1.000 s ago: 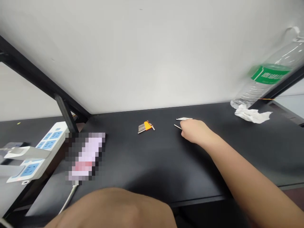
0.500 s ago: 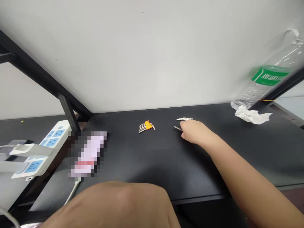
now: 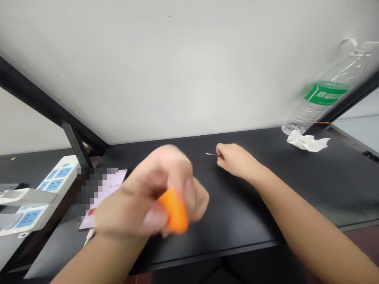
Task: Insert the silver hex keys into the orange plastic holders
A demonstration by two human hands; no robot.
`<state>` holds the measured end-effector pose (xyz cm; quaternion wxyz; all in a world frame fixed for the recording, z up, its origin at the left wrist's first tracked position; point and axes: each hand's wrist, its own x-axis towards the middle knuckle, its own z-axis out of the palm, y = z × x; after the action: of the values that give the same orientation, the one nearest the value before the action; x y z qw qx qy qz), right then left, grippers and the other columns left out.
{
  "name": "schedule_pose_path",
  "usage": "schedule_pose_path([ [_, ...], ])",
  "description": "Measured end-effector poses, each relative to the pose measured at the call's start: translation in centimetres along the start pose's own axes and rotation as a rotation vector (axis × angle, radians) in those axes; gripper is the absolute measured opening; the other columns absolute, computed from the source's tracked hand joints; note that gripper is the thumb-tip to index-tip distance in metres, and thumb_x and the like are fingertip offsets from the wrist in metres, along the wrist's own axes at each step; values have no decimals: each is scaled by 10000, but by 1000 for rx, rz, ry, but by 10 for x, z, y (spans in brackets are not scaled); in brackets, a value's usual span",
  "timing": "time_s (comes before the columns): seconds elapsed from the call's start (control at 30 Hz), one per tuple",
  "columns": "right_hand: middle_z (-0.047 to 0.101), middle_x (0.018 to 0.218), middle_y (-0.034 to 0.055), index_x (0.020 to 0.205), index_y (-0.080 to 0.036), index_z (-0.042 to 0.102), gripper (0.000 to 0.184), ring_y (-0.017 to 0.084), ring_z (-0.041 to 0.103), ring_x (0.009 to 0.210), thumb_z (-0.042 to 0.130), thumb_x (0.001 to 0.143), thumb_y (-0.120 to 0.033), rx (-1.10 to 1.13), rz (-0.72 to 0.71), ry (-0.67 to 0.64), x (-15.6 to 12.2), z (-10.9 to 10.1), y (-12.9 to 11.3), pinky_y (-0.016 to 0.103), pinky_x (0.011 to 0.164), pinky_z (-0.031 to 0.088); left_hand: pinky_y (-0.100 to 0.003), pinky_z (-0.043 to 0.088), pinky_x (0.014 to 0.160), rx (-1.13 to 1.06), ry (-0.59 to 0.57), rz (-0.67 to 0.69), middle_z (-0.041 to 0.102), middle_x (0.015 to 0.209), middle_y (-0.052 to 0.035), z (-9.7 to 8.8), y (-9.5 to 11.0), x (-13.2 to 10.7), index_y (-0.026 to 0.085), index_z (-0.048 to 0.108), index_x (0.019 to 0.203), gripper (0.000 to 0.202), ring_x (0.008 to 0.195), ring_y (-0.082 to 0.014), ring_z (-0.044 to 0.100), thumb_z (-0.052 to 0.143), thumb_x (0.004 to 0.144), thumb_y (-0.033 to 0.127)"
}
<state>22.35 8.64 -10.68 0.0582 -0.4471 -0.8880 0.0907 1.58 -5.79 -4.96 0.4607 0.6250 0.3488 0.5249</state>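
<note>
Close to the camera, my left hand (image 3: pixel 166 185) is raised and blurred, its thumb and fingers pinching a small orange plastic piece (image 3: pixel 174 211). Just past its knuckles, a few small shiny ends (image 3: pixel 186 157) show on the desk; the rest of what lies there is hidden. My right hand (image 3: pixel 232 157) rests low over the desk, fingers closed on a thin metal rod (image 3: pixel 211 154) that looks like a hex key. The rod's end sticks out to the left; the remainder is hidden in the fingers.
A phone (image 3: pixel 111 185) on a cable lies at left, beside a white power strip (image 3: pixel 63 173) with plugs. A clear bottle (image 3: pixel 325 94) with a green label and crumpled tissue (image 3: pixel 308 142) stand at the right back. The black desk (image 3: pixel 201 244) meets a pale wall.
My left hand has come up and turned, now showing the orange piece and covering the orange holder of metal keys. My right hand has shifted slightly left; the loose rods behind it no longer show.
</note>
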Motion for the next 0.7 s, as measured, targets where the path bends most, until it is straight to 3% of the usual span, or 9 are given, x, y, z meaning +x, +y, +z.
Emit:
schedule_pose_path([
  [0.13,666,878,22,957,-183,607,92,128,567,731,517,961,-164,180,-127,235,-2,0,0,236,672,375,-325,532,622,-252,106,-78,577,642,27,-18,-57,49,243,561,1076,323,580,-127,569,746,841,365],
  [0.23,658,885,26,923,-177,625,119,128,574,770,521,980,-169,276,-226,421,-1,6,-1,238,720,402,-277,520,657,-248,167,-146,649,731,-1,-34,-96,58,188,541,1029,349,641,-118,602,786,830,336],
  [0.3,649,859,25,907,-178,640,111,130,573,758,550,972,-171,320,-277,525,-1,11,-2,243,715,414,-264,527,666,-247,158,-153,685,757,-21,-41,-110,57,171,544,1006,359,656,-122,630,800,826,346],
  [0.43,644,835,20,905,-181,655,106,122,566,721,573,966,-153,345,-342,638,0,17,-5,247,686,424,-288,572,701,-210,143,-186,732,799,-68,-44,-115,54,142,579,965,365,677,-153,689,816,818,377],
  [0.7,642,823,24,909,-176,652,114,122,575,725,561,971,-146,264,-356,703,-3,15,-5,243,655,422,-301,596,685,-213,162,-228,751,807,-85,-39,-114,53,137,577,947,363,666,-180,721,809,827,390],
])
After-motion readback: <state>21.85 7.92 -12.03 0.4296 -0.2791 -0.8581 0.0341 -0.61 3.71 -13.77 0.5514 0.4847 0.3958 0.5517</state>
